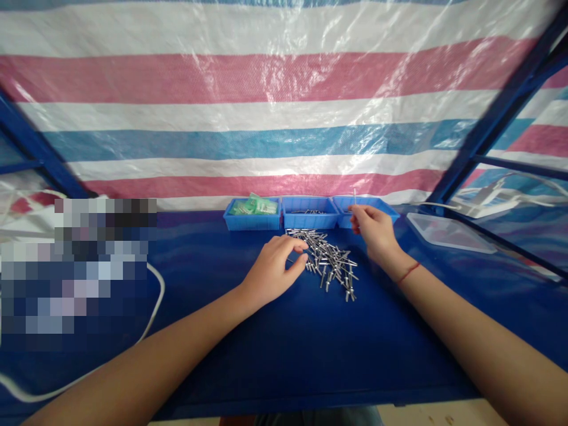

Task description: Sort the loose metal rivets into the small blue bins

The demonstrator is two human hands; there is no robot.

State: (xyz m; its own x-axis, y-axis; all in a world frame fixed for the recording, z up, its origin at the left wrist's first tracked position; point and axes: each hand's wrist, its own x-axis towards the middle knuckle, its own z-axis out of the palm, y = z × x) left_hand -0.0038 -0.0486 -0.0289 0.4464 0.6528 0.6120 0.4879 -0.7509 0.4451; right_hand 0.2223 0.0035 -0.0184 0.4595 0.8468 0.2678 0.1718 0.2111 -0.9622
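Observation:
A loose pile of silver pop rivets lies on the blue table. My left hand is at the pile's left edge, thumb and forefinger apart, with nothing visible held between them. Over the front of the right blue bin, my right hand pinches a single pop rivet, its thin pin pointing up. The middle blue bin has several rivets inside. Green-tinted plastic packets fill the left blue bin. My right hand hides part of the right bin's inside.
A clear plastic lid lies right of the bins, near a white power strip. A white cable curves across the left side, beside a blurred-out area. Blue frame posts and a striped plastic sheet bound the table.

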